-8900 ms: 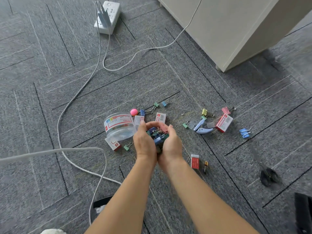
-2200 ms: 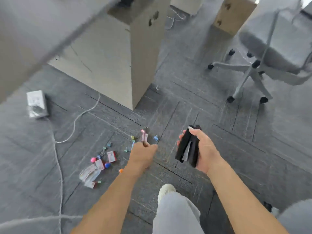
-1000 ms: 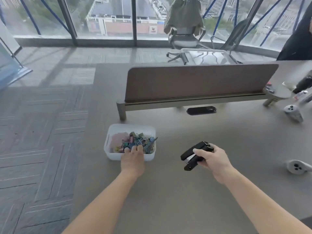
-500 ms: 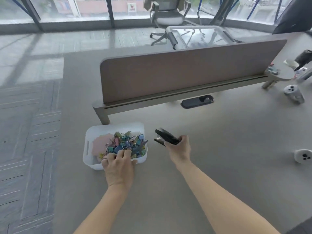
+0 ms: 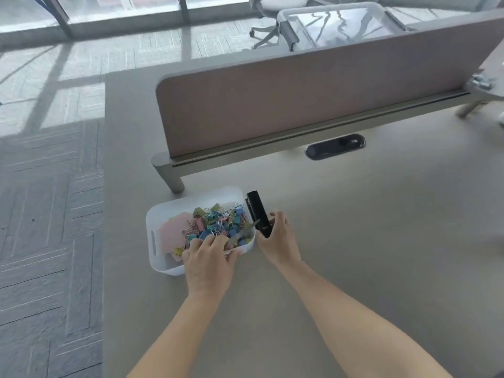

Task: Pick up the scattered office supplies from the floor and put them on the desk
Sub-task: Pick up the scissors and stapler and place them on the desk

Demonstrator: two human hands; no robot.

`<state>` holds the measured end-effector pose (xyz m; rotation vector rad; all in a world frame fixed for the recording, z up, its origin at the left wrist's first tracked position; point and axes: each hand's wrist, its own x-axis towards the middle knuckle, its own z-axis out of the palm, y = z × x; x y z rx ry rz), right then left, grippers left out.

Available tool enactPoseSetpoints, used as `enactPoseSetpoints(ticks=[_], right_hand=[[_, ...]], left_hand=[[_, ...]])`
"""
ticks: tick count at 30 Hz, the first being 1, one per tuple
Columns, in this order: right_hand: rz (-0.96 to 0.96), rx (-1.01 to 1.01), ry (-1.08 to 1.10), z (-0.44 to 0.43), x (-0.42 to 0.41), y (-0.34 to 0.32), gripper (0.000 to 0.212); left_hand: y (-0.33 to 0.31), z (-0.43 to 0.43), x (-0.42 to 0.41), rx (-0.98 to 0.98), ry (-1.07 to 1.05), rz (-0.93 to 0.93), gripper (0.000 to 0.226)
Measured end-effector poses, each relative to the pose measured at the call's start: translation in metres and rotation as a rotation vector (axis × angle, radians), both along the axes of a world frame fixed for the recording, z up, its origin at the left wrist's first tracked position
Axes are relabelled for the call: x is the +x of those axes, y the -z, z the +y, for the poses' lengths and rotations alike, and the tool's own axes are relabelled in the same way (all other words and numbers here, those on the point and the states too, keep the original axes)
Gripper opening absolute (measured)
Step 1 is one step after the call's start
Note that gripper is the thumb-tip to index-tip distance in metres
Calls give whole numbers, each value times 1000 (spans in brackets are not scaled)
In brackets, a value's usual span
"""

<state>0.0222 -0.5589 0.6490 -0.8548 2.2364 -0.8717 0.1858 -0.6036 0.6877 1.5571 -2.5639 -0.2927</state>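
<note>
A white plastic bin (image 5: 158, 236) stands on the grey desk (image 5: 354, 241). It holds several coloured binder clips (image 5: 218, 222) and pink paper (image 5: 171, 233). My left hand (image 5: 210, 260) lies over the bin's near rim, its fingertips sunk among the clips, so what they hold is hidden. A black stapler (image 5: 257, 211) lies on the desk along the bin's right wall. My right hand (image 5: 278, 238) grips the stapler's near end.
A pinkish divider panel (image 5: 300, 99) on a metal rail crosses the desk behind the bin, with a black cable grommet (image 5: 335, 143) in front of it. The desk's left edge drops to grey carpet (image 5: 49, 241). A clear box (image 5: 341, 23) and an office chair stand beyond the divider.
My right hand has brought the stapler left and down until it lies on the desk against the bin's right side. My left hand has stayed at the bin's near rim.
</note>
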Motion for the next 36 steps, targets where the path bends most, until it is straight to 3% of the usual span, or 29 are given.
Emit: enactPoseSetpoints(ticks=[3, 6, 7, 9, 12, 14, 18, 20, 24, 27, 30, 32, 36], right_hand=[[-16, 26, -92, 24, -3, -6, 52], [8, -50, 26, 54, -8, -26, 40], [-20, -109, 55, 65, -9, -35, 31], [-197, -184, 18, 82, -9, -59, 17], [-534, -200, 36, 101, -12, -88, 23], [-677, -234, 142, 112, -21, -99, 22], [-976, -334, 417, 131, -42, -105, 6], [-1012, -322, 437, 138, -48, -106, 9], [-936, -205, 462, 135, -71, -111, 12], [-897, -178, 465, 113, -97, -120, 12], [-746, -198, 399, 91, -114, -119, 21], [-527, -187, 329, 81, -121, -113, 35], [106, -11, -3, 74, -135, -100, 53]], left_hand=[[-7, 7, 4, -49, 24, 33, 24], [-26, 19, -5, -17, -11, 264, 12], [-36, 26, -14, 78, -22, 374, 6], [-60, 39, -40, 431, -66, 622, 19], [-77, 55, -82, 1001, -232, 899, 33], [-78, 65, -98, 1214, -312, 1026, 35], [-72, 86, -108, 1270, -163, 929, 38], [-66, 90, -108, 1279, -89, 853, 37], [-56, 83, -108, 1312, -57, 786, 29], [-53, 70, -116, 1600, -266, 1054, 21], [-51, 57, -139, 1570, -434, 1234, 14], [-52, 47, -155, 1514, -515, 1276, 12], [-44, 30, -176, 1450, -523, 1216, 11]])
